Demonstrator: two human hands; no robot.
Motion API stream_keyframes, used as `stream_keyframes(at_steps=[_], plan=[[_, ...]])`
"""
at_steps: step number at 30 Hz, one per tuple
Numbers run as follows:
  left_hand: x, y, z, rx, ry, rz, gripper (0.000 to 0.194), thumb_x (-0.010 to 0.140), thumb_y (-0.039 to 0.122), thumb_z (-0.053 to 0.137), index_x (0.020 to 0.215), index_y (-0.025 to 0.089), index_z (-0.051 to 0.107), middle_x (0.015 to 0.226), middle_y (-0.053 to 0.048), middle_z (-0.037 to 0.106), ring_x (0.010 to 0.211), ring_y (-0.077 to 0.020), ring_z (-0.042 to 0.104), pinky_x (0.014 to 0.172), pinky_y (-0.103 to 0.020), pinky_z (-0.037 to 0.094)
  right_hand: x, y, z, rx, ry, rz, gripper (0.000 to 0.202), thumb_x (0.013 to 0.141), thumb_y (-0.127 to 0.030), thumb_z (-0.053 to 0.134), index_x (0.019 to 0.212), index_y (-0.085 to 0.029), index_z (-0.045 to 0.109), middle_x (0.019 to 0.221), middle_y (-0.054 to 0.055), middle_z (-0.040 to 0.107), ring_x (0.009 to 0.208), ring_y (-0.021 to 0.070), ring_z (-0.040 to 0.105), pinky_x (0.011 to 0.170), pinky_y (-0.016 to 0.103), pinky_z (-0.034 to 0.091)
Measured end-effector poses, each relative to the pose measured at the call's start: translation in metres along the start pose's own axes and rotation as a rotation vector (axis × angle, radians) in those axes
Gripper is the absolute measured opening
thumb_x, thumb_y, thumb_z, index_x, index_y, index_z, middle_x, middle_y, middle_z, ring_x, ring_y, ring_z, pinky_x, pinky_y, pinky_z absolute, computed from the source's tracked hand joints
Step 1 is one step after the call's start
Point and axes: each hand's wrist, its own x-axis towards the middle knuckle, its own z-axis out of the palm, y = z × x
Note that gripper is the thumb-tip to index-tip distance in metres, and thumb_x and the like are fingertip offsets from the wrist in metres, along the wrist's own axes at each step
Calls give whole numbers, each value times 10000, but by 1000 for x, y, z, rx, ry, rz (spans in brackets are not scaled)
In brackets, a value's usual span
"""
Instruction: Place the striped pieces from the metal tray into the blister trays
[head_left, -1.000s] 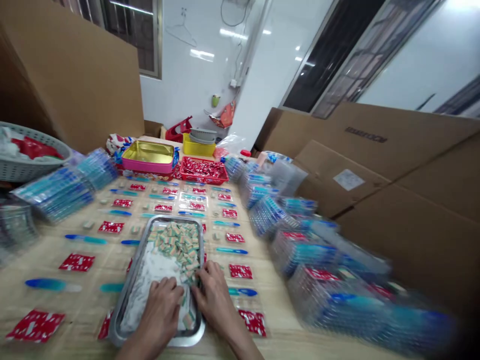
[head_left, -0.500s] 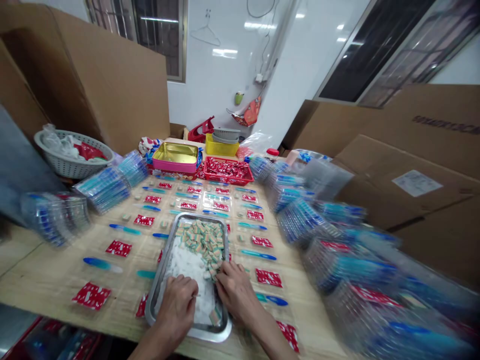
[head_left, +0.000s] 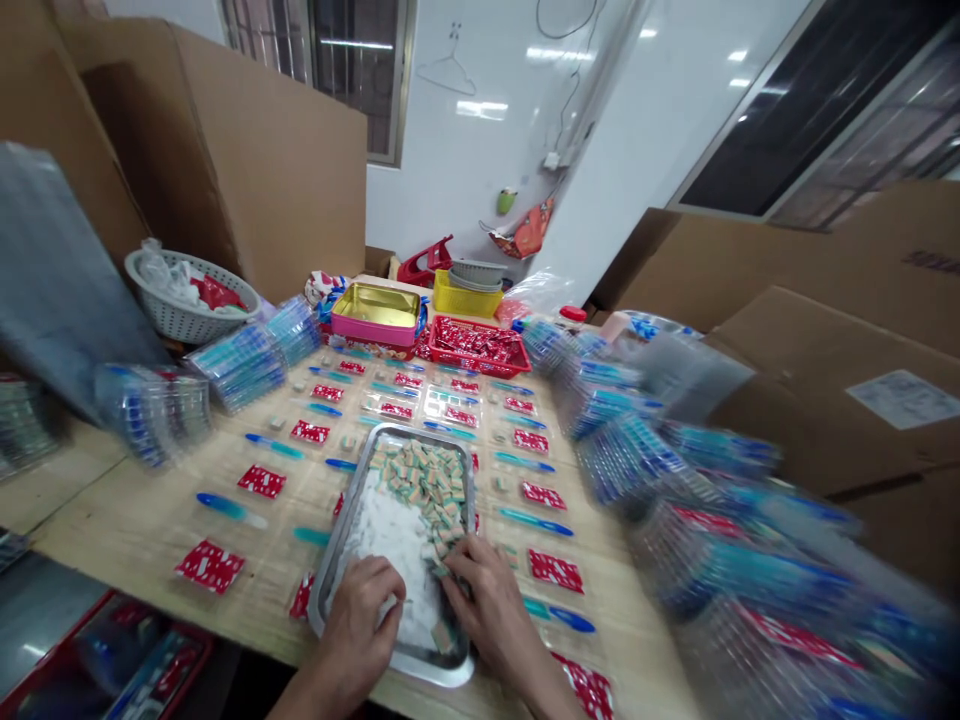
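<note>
A metal tray (head_left: 335, 540) stands before me, with white powder (head_left: 386, 530) on its left side. Small striped green-and-tan blocks (head_left: 420, 472) are heaped at its far and right side. Over the powder at the near left, my left hand (head_left: 361, 618) is closed, thumb and fingers bent together; whatever they pinch is too small to name. My right hand (head_left: 487, 600) reaches over the tray's right rim, its fingertips pinched at a block on the heap's near edge. One loose block (head_left: 444, 637) lies close to the tray's near right corner.
Clear plastic packs with blue pens (head_left: 232, 508) and red packets (head_left: 211, 566) lie in rows around the tray. Stacked packs (head_left: 630, 455) line the right side, more (head_left: 240, 365) the left. Behind are a red basket (head_left: 517, 368) of packets and a pink tin (head_left: 375, 327).
The view has shifted, so the table and tray sit slightly further right. My left fingers have loosened a little over the powder, while my right hand stays at the heap's edge.
</note>
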Motion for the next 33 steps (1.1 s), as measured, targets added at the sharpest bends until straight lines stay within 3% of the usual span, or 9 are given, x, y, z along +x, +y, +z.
stream_keyframes(at_steps=[6,10,15,22,33], plan=[[-10,-4,-4,-211,11,-38,155,714,66,488,730,186,586,1158,-103,607,1088,-246,554,936,-380,392,-15,-6,12,331,-67,32,157,836,-89,610,953,-178,665,933,55,649,903,217,570,803,306,411],[-14,-4,-5,-236,-94,23,141,721,73,477,729,186,562,971,-83,647,945,-211,586,841,-332,429,-22,-19,20,321,-77,11,195,795,-43,630,928,-181,664,910,37,664,891,209,574,805,296,401],[-18,-9,-2,-54,-144,9,135,707,62,444,761,174,495,788,-58,573,785,-198,533,710,-309,398,-24,-35,18,241,-139,6,225,760,21,613,859,-179,648,861,24,669,862,208,572,801,311,375],[-17,-1,-4,-59,-197,-47,234,669,57,459,866,180,484,842,-37,565,795,-184,520,710,-290,376,-32,-33,20,301,-95,36,297,732,35,616,939,-176,635,893,29,657,856,198,566,800,295,389],[-16,1,-5,-88,-212,-11,236,644,39,463,834,175,497,803,-18,538,763,-166,510,668,-269,345,-30,-37,25,392,-89,44,283,713,54,516,841,-180,611,831,15,617,807,182,550,763,283,381]])
